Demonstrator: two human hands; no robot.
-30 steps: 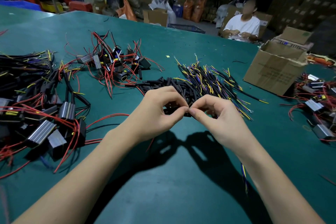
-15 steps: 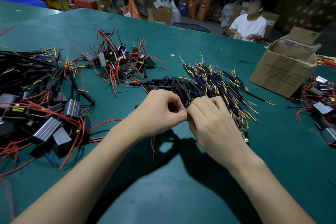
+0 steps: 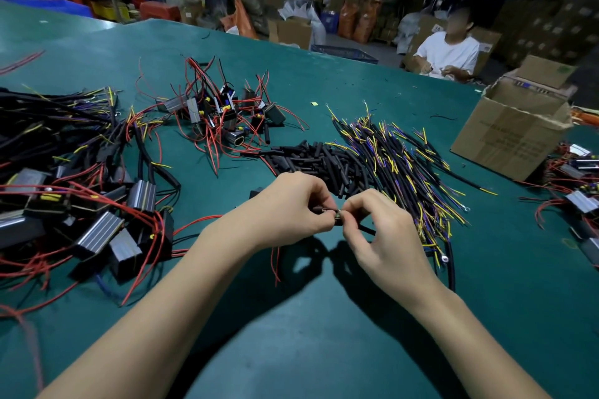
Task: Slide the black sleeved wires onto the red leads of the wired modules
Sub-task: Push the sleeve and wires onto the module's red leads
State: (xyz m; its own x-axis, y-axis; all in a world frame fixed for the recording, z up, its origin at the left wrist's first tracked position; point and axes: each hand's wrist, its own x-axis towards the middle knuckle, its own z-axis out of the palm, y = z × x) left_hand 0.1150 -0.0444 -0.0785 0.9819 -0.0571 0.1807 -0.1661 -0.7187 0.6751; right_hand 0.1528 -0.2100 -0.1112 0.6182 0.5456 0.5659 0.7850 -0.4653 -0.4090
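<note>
The thin black sleeved wire (image 3: pixel 366 229) lies between the two hands just above the green felt-covered table (image 3: pixel 324 350), its long axis running roughly left to right and dipping slightly toward the right, where a short black stretch shows past the fingers. Its near end meets the left hand at a small junction in the middle, where the fingertips of both hands almost touch. The right hand (image 3: pixel 385 233) pinches the wire near that end between thumb and forefinger, the other fingers loosely curled. The left hand (image 3: pixel 291 207) is curled around something thin; thin red leads (image 3: pixel 275 261) hang below it, so it probably holds the lead to be entered, though the exact tip is hidden. The coming push looks to run along the wire's axis, right hand toward left, and the right hand is the one on the sleeve. Just behind the hands lies a heap of short black tube pieces (image 3: pixel 321 162), beside it a pile of black wires with yellow and purple strands (image 3: pixel 408 168). Ribbed grey modules with red leads (image 3: pixel 97 230) lie to the left, a cardboard box (image 3: pixel 512 129) far right.
</note>
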